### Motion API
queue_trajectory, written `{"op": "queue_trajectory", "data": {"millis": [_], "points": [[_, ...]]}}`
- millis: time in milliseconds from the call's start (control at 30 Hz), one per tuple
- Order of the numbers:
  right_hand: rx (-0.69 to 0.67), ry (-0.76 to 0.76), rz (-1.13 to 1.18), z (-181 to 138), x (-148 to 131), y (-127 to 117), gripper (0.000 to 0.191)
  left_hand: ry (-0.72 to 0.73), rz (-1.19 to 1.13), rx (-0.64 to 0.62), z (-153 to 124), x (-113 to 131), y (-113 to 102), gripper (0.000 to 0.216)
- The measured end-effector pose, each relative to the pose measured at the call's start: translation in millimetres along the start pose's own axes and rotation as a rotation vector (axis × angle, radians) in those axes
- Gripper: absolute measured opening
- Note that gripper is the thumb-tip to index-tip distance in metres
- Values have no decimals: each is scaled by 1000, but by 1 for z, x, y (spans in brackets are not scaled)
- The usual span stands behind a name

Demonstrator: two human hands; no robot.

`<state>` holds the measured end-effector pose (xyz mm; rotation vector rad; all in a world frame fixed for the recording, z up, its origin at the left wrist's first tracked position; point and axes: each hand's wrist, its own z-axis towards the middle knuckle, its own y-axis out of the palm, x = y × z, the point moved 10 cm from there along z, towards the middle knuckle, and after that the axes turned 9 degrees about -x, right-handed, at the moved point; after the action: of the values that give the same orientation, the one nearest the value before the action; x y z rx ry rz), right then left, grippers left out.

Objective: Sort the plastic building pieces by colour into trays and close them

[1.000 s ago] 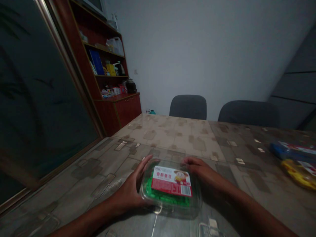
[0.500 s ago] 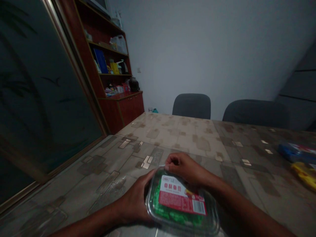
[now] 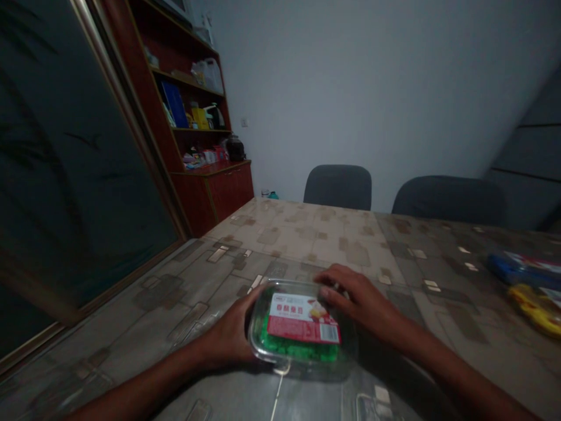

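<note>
A clear plastic food container (image 3: 302,351) with green wrapped contents inside is in front of me, its lid bearing a white and red label (image 3: 295,307). My left hand (image 3: 239,327) is closed around its left side, with the thumb along the upper left edge. At the far right corner, my right hand (image 3: 350,292) has curled fingers on the rim and the thumb beside the label. The lid looks closed. What the left fingers do underneath is hidden.
On the right of the patterned table (image 3: 307,222) lie a blue package (image 3: 512,269) and a yellow package (image 3: 528,301). Two grey chairs (image 3: 337,187) stand behind the table. A red-brown cabinet (image 3: 228,187) with filled shelves and a glass door (image 3: 96,175) are on the left.
My right hand has moved from the container's far left corner to its far right corner. The container has turned and lies flatter, a little further left.
</note>
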<state>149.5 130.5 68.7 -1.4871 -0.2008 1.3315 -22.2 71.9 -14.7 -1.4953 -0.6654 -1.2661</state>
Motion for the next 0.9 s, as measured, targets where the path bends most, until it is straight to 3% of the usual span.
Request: {"op": "queue_trajectory", "data": {"millis": [100, 200, 267, 500, 733, 900], "points": [[40, -118, -103, -34, -7, -10, 23, -44, 15, 53, 0, -16, -14, 108], [-44, -221, -186, -58, -15, 2, 33, -41, 42, 64, 1, -21, -18, 106], [-55, -289, -257, -64, -21, 10, 27, -29, 43, 58, 2, -19, -17, 103], [175, -528, -565, -71, -52, 13, 20, 24, -4, 71, 3, -8, -14, 99], [257, -557, -559, -77, -52, 14, 24, 7, 49, 90, 2, -6, -13, 95], [75, -407, -345, -73, -35, 15, 25, -96, 136, 30, -5, -2, -7, 104]]}}
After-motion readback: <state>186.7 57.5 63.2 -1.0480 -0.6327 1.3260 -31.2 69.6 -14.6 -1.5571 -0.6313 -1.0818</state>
